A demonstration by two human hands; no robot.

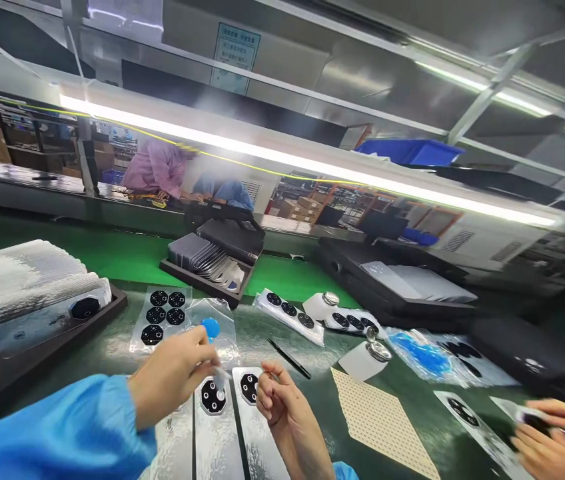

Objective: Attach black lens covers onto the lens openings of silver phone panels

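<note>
My left hand (178,368), in a blue sleeve, hovers over the middle silver panel (212,437). Its fingers are pinched together, and a small pale blurred bit shows at their tips. Beneath them, that panel carries a black octagonal disc (206,399) with round holes. Closed in a loose pinch, my right hand (287,410) is beside the black disc (248,387) of the right-hand silver panel (262,447); what it holds, if anything, is hidden. A third panel lies partly under my left forearm. Behind my left hand are a sheet of black round stickers (166,315) and a blue round piece (210,327).
Black tweezers (290,358), two white dispenser bottles (366,360) and a perforated beige sheet (385,423) lie to the right. Stacked panels fill a tray (112,307) at left. A black tray (207,280) stands behind. Another person's hands (555,433) work at far right.
</note>
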